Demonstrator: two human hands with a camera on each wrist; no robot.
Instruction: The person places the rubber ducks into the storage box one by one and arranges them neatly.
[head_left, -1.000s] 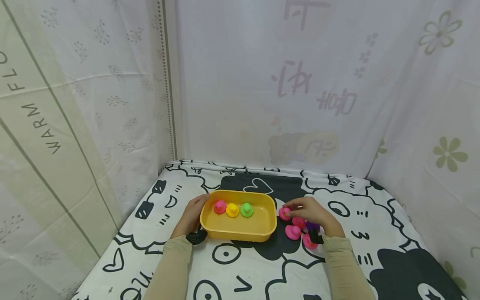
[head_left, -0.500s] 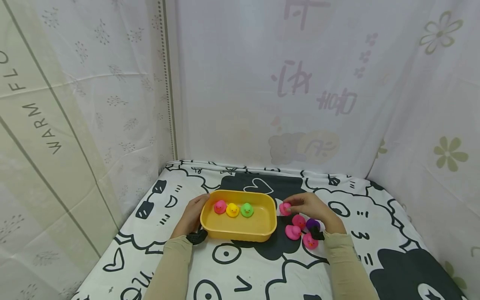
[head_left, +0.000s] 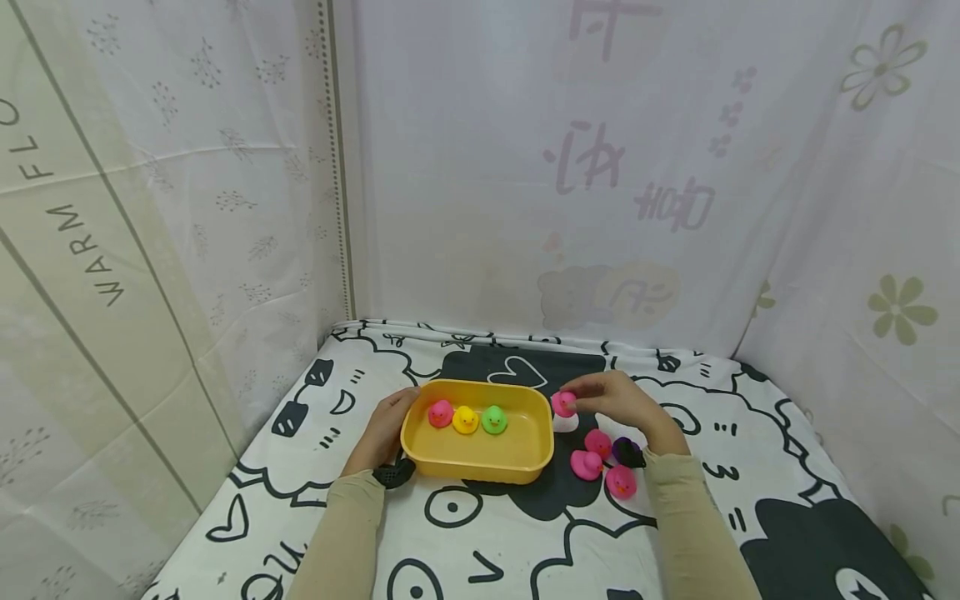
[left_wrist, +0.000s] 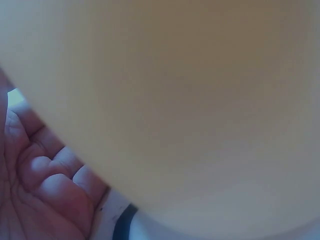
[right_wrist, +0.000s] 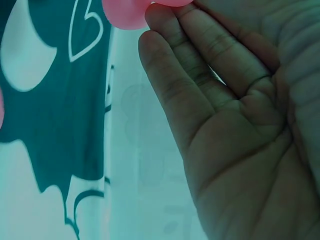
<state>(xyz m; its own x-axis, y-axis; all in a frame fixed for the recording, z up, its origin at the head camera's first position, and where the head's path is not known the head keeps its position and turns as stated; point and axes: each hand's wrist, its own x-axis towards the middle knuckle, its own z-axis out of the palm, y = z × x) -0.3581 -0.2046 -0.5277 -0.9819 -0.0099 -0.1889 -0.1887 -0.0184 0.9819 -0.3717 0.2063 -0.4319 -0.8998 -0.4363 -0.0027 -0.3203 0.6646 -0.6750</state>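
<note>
A shallow yellow plastic tub [head_left: 477, 433] sits mid-table on the black-and-white cartoon cloth [head_left: 525, 533], with patterned curtain walls [head_left: 187, 208] closing in the left, back and right. Bare cloth lies open in front. The left hand [head_left: 386, 429] cups the tub's left wall, fingers curled against it. The right hand [head_left: 618, 402] pinches a small pink rubber duck [head_left: 563, 404] at its fingertips, raised just beside the tub's right rim. Three ducks, pink [head_left: 440, 413], yellow [head_left: 465, 419] and green [head_left: 493, 419], line the tub's far side. Three pink ducks and a purple duck [head_left: 625, 451] cluster near the right wrist, the purple one partly hidden. The left wrist view is filled by blurred yellow wall.
</note>
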